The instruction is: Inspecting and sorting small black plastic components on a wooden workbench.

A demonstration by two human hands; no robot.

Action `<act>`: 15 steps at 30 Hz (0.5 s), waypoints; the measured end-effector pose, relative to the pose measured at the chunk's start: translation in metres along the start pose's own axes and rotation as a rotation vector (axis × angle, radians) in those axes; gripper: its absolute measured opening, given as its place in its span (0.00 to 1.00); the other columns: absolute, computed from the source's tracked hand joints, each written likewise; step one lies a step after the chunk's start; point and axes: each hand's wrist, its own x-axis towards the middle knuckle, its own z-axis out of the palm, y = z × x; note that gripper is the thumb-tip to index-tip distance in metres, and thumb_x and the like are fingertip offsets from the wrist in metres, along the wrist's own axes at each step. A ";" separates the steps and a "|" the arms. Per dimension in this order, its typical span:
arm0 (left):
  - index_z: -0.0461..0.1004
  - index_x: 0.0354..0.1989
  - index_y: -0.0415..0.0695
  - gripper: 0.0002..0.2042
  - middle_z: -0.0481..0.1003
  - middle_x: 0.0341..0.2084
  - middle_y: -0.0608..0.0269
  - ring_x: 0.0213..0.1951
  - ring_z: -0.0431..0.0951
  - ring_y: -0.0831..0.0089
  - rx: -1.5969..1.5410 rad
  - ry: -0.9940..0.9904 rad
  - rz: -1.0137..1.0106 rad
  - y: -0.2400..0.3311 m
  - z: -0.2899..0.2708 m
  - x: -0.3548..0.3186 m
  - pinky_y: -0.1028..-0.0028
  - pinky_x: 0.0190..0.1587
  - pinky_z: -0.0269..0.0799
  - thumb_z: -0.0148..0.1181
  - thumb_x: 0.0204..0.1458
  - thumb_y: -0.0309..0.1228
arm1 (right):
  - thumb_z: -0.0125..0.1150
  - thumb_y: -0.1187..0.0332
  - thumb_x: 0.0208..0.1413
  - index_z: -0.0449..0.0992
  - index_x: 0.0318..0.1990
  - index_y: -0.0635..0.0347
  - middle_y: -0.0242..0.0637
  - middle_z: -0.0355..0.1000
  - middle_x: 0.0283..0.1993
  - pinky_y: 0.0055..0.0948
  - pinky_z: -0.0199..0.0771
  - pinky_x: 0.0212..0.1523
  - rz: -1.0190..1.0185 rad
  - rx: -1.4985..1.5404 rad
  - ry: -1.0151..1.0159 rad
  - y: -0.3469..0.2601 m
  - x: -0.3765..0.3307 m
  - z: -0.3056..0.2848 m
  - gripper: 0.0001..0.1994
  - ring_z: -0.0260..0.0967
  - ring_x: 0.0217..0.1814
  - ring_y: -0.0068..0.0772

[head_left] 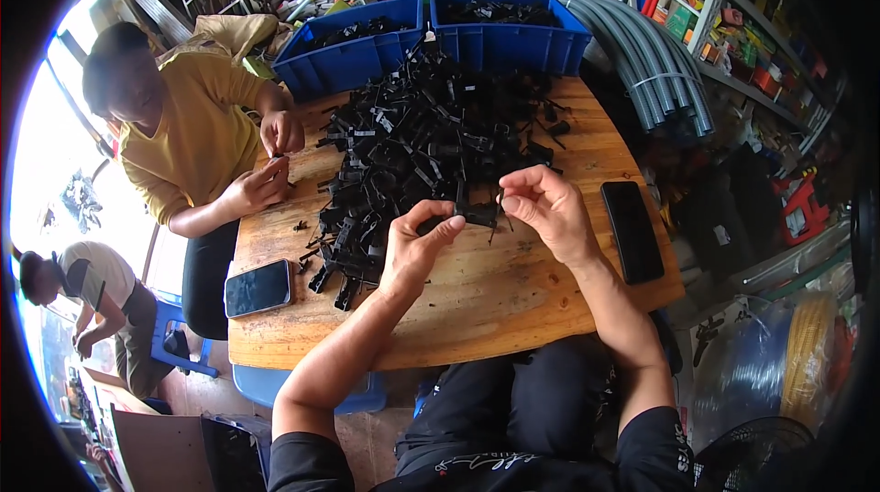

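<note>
My left hand and my right hand hold one small black plastic part between them, just above the wooden table. The left fingers pinch its left end and the right thumb and fingers grip its right end. Right behind my hands a big heap of the same black plastic parts spreads over the middle of the table.
Two blue bins with more black parts stand at the table's far edge. One phone lies at the near left, another at the right. A person in yellow works at the left edge. Grey hoses lie at the right.
</note>
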 end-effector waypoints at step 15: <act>0.74 0.33 0.36 0.09 0.75 0.31 0.61 0.37 0.72 0.76 0.260 0.000 0.263 -0.010 -0.002 -0.004 0.79 0.42 0.66 0.63 0.46 0.27 | 0.57 0.72 0.54 0.74 0.35 0.60 0.31 0.70 0.35 0.18 0.68 0.33 -0.202 -0.324 -0.122 0.018 -0.002 0.018 0.03 0.67 0.33 0.20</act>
